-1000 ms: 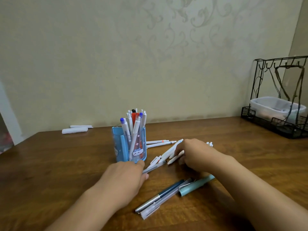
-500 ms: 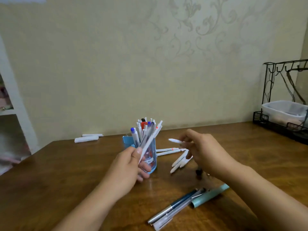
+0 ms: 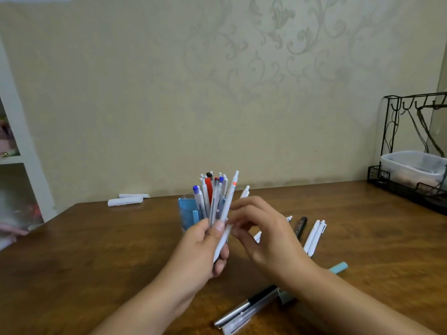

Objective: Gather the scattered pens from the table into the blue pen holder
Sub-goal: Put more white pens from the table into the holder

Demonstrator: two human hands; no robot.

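The blue pen holder (image 3: 187, 213) stands mid-table, packed with several white, red and blue-capped pens. In front of it my left hand (image 3: 200, 250) grips a small bundle of white pens (image 3: 227, 209), held upright and tilted right. My right hand (image 3: 263, 234) is close beside the bundle, and a white pen (image 3: 245, 191) sticks up from behind its fingers. Loose on the table lie white pens (image 3: 314, 235), a black marker (image 3: 301, 226), a teal pen (image 3: 338, 267), a dark pen with a silver cap (image 3: 246, 307) and a clear pen (image 3: 238, 326).
A black wire rack (image 3: 387, 141) holding a clear plastic tub (image 3: 411, 169) stands at the back right. Two white rolled items (image 3: 124, 201) lie by the wall at the back left. A white shelf unit (image 3: 26, 160) is beyond the table's left edge.
My left hand has lifted its pens off the table and raised them in front of the holder. My right hand has come up from the table with a white pen and moved toward the left hand.
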